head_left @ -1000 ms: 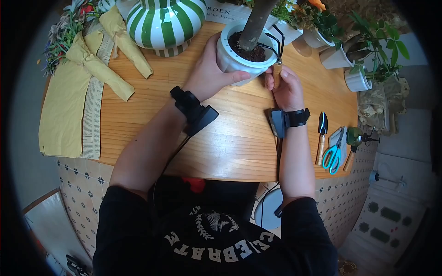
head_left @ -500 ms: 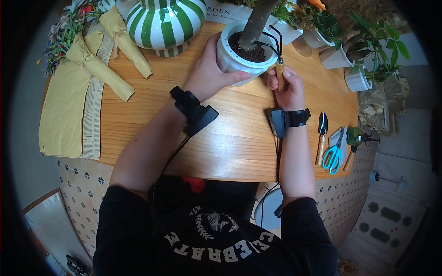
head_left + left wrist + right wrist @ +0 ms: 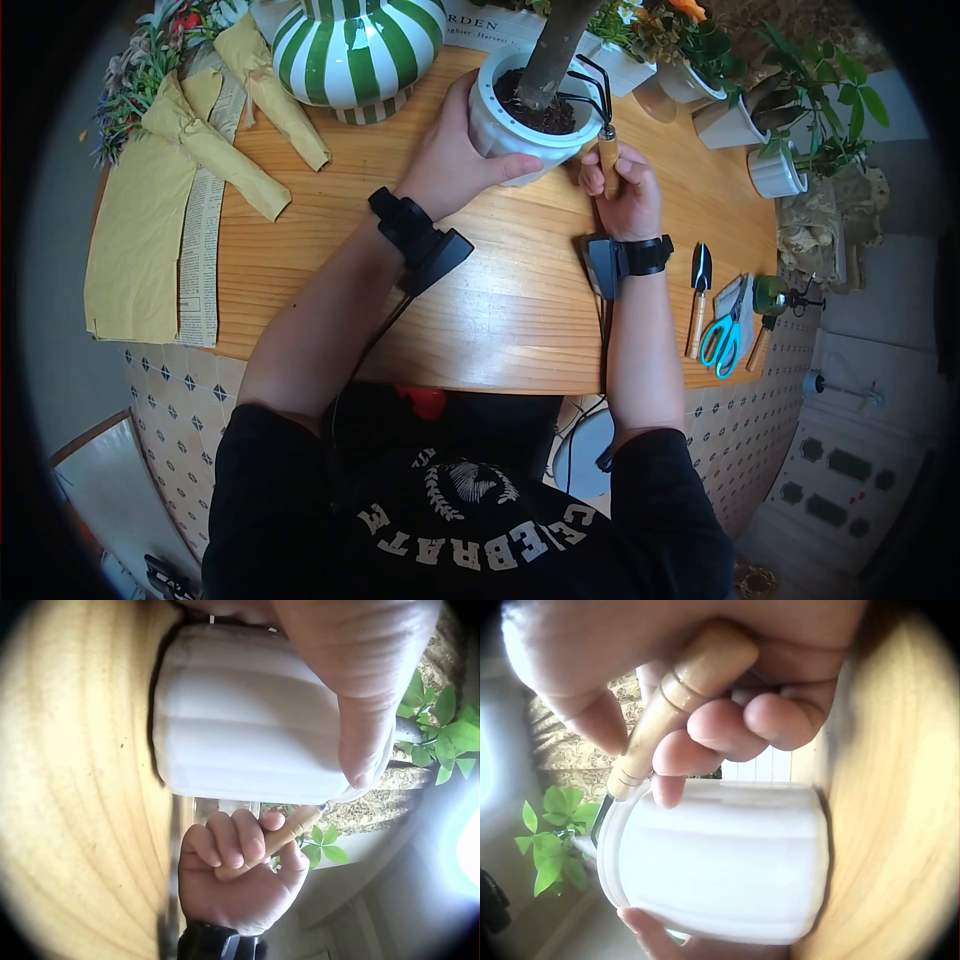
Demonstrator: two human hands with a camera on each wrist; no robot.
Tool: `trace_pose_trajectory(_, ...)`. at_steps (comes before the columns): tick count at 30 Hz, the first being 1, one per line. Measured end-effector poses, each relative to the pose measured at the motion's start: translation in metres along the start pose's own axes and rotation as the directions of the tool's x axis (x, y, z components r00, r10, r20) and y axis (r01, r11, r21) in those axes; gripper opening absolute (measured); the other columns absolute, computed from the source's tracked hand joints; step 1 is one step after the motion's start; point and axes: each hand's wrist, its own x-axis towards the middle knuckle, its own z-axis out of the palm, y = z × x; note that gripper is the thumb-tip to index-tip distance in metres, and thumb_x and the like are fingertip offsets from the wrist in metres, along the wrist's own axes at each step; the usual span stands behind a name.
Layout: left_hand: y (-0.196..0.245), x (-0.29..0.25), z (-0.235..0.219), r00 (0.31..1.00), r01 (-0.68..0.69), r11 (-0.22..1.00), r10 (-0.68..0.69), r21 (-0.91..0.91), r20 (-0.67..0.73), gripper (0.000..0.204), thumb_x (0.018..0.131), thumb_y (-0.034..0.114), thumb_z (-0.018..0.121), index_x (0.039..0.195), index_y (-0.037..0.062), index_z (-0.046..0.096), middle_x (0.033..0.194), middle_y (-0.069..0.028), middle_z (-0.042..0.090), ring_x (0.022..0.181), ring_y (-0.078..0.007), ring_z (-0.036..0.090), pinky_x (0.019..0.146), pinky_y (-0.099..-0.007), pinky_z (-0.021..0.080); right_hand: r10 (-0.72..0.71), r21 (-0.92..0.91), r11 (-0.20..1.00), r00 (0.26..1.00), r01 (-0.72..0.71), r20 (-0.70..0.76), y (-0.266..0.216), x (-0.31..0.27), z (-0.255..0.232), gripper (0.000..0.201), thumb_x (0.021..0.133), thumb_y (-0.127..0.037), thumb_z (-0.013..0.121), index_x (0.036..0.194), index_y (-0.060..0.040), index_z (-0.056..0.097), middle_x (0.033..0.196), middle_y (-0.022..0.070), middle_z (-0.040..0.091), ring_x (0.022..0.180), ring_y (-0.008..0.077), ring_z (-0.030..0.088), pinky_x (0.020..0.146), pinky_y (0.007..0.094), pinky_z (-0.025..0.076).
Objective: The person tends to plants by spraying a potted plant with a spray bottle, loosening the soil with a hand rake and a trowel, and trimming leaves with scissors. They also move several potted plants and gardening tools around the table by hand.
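Note:
In the head view my left hand [image 3: 450, 165] grips a white flowerpot [image 3: 495, 135] from its left side, the thumb laid across the front below the rim. A thick plant trunk [image 3: 555, 60] rises from dark soil [image 3: 545, 118] in the pot. My right hand [image 3: 632, 200] holds a small hand rake [image 3: 608, 160] by its wooden handle, beside the pot's right side. Its black tines reach over the rim toward the soil. Fingers curl round the rake handle [image 3: 656, 724] in the right wrist view. The left wrist view shows the pot [image 3: 240, 720] standing on the wooden table [image 3: 75, 787].
A green-and-white striped vase [image 3: 360, 55] stands left of the pot. Yellow wrapping paper [image 3: 135, 240] and wrapped bouquets lie far left. To the right are a small trowel [image 3: 698, 300], blue-handled scissors [image 3: 722, 340] and a spray bottle [image 3: 770, 297]. Potted plants [image 3: 777, 172] line the back right.
The rake has moved slightly up and to the right with my right hand, its tines drawn back a little from the trunk. My left hand and the pot stay in place.

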Motion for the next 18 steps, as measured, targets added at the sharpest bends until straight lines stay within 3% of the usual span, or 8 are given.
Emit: trace_pose_trajectory(18, 0.0021, -0.0002, -0.0001, 1.000, 0.004, 1.000, -0.004, 0.027, 0.004, 0.098, 0.064, 0.030, 0.084, 0.136, 0.0000, 0.025, 0.129, -0.0174, 0.047, 0.122, -0.0258, 0.045, 0.102, -0.0371, 0.037, 0.039, -0.032, 0.999, 0.998, -0.040, -0.040, -0.0014, -0.0027, 0.0046, 0.030, 0.089, -0.024, 0.050, 0.086, 0.0040, 0.060, 0.058, 0.0031, 0.048, 0.055, 0.0124, 0.041, 0.056, 0.0258, 0.034)
